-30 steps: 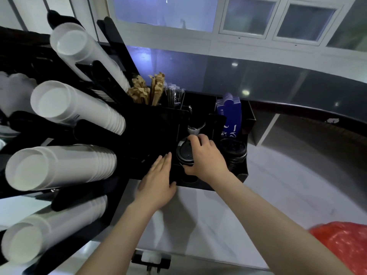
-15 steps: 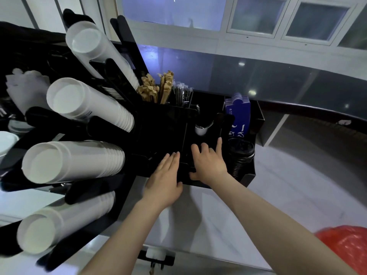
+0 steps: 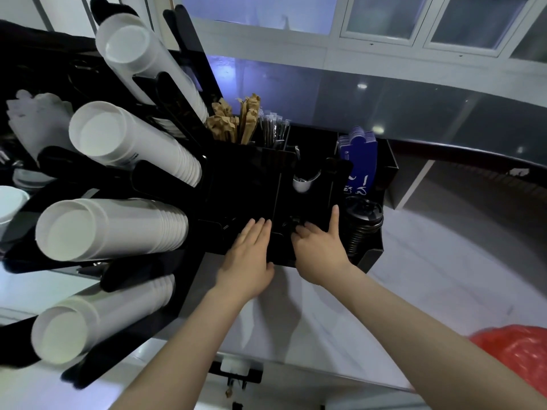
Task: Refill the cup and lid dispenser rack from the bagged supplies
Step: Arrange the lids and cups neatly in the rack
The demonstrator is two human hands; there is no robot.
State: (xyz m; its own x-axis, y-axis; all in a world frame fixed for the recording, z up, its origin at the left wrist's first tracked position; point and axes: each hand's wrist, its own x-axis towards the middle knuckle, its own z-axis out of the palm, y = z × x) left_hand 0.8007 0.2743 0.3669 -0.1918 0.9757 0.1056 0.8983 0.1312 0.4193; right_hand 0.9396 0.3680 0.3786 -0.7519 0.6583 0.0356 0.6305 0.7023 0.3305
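A: Where were the hands at this moment?

B: The left hand [image 3: 247,258] lay flat, its fingers straight and together, on the front wall of the black dispenser rack [image 3: 245,184]. The right hand [image 3: 318,250] was at the lid compartment beside it, thumb straight up against the divider; its fingers reached down inside, and I could not tell if they held anything.

A: And the supplies?

B: A stack of black lids [image 3: 362,223] stood at three o'clock of the right hand. Four white cup stacks [image 3: 109,229] filled the tubes at nine o'clock. A red bag [image 3: 521,353] lay on the desk [image 3: 399,291] at five o'clock.

A: Which step was it?

B: I think settling lids in their slot. The next move probably needs reaching to the bag for more.
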